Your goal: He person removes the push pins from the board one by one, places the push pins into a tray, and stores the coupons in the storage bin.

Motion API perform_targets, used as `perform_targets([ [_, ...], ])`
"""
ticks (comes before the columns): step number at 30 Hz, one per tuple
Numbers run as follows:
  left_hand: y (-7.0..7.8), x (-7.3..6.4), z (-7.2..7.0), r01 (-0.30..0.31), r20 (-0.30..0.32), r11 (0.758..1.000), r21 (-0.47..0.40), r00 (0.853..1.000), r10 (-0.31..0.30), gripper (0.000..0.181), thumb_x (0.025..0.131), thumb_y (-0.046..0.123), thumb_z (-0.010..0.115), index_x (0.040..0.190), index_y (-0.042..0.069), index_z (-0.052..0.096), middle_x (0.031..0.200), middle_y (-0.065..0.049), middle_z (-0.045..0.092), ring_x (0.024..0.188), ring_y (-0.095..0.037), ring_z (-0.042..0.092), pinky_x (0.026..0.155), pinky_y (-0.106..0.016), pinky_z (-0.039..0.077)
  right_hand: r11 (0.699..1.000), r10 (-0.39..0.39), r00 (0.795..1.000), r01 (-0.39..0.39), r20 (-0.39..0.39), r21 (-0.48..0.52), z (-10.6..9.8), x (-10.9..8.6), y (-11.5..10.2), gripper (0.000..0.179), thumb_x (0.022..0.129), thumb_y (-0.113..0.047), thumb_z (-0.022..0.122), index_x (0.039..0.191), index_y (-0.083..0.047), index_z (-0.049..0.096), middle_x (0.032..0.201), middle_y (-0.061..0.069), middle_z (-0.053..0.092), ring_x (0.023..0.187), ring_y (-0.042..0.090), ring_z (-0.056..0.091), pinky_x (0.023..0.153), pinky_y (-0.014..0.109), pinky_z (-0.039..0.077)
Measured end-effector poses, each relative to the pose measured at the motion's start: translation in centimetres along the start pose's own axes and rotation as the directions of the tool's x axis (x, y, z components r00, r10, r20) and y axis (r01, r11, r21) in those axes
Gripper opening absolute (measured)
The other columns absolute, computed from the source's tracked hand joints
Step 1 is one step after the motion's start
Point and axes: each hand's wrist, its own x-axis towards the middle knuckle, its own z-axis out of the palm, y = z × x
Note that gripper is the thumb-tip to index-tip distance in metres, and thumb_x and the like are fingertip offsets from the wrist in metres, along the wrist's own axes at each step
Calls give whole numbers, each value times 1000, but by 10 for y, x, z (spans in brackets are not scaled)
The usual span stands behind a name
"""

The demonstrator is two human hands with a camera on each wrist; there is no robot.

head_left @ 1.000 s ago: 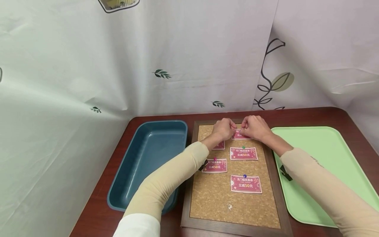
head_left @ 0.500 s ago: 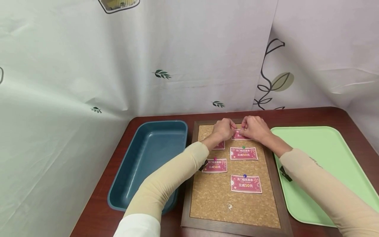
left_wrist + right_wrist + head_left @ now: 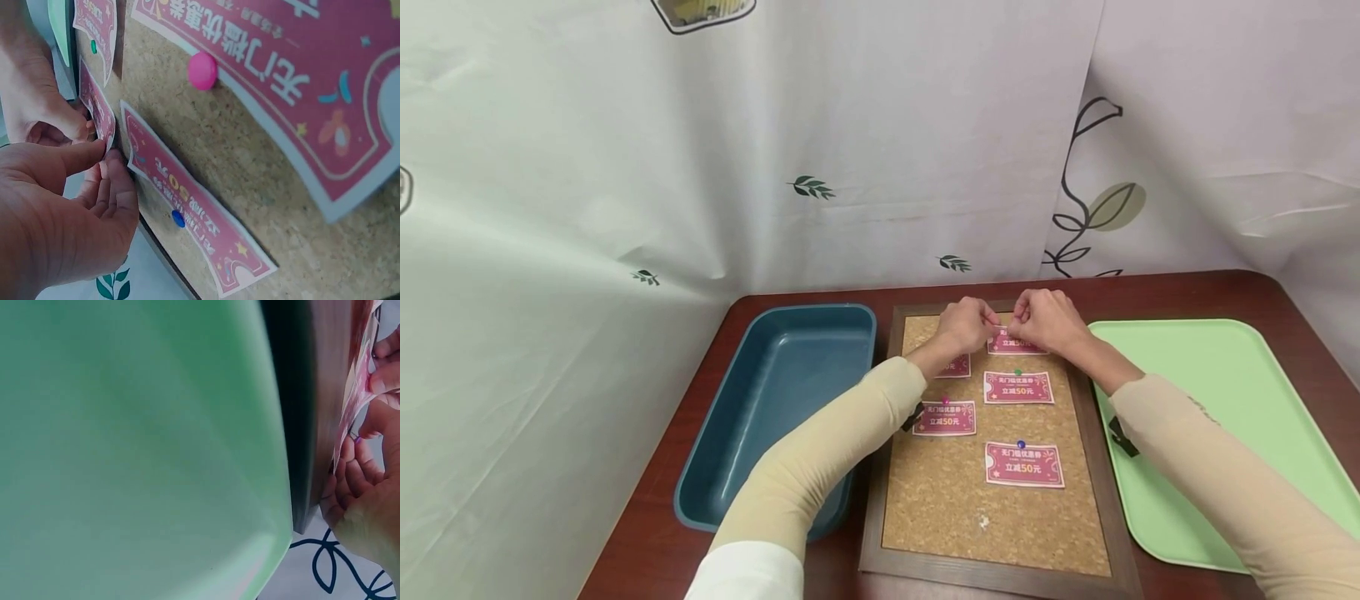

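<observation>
At the far end of a framed cork board, both hands meet at a pink paper coupon. The left hand pinches the coupon's left end between thumb and forefinger, as the left wrist view shows. The right hand has its thumb and fingers curled together at the coupon's upper edge. A tiny orange bit, seemingly a pushpin, shows at its fingertips, mostly hidden by them. Below, another coupon hangs under a green pushpin. The left forearm partly covers a coupon with a blue pin.
Lower on the board are a coupon with a pink pin and a coupon with a dark blue pin. A deep blue tray stands left of the board, a light green tray right. A patterned curtain hangs behind the table.
Both hands stay at the far coupon with almost no movement. The right hand has risen very slightly; the coupons and trays are where they were.
</observation>
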Motion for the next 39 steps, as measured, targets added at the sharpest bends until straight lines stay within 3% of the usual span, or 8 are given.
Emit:
perform_targets([
  [9, -2, -3, -19, -86, 10, 996, -4, 996, 86, 6, 98, 23, 80, 98, 17, 81, 81, 10, 71, 80, -8, 63, 84, -29, 47, 999, 12, 1000, -12, 2, 48, -7, -4, 1, 19, 82, -11, 80, 89, -2, 66, 80, 10, 67, 76, 26, 63, 72, 39, 48],
  [19, -12, -19, -52, -110, 44, 991, -71, 993, 113, 7, 102, 21, 74, 98, 19, 80, 84, 9, 71, 83, -10, 65, 74, -28, 50, 993, -34, 999, 34, -2, 111, -22, -20, -12, 16, 84, -7, 81, 92, -2, 67, 82, 9, 68, 77, 25, 63, 70, 37, 49],
  [23, -19, -29, -69, -119, 64, 988, -99, 990, 126, 8, 103, 21, 74, 103, 17, 80, 90, 7, 72, 90, -14, 67, 77, -28, 52, 991, -62, 998, 62, -7, 117, -30, -33, -17, 11, 86, -4, 76, 94, -3, 69, 82, 7, 68, 78, 23, 62, 71, 36, 49],
  [31, -45, -47, -103, -109, 79, 971, -211, 989, 128, 13, 103, 18, 73, 108, 9, 79, 99, -5, 71, 102, -33, 71, 85, -40, 61, 986, -109, 994, 110, -15, 127, -45, -60, -11, 7, 88, 0, 74, 93, -5, 71, 81, 3, 70, 76, 19, 65, 66, 26, 52],
  [39, -85, -70, -120, -42, 72, 956, -291, 995, 66, 12, 102, 14, 73, 108, 4, 77, 96, -10, 73, 92, -27, 75, 90, -49, 61, 991, -113, 993, 114, -10, 65, -62, -85, 9, 11, 90, 1, 78, 94, -8, 73, 82, -1, 69, 76, 18, 61, 60, 27, 48],
])
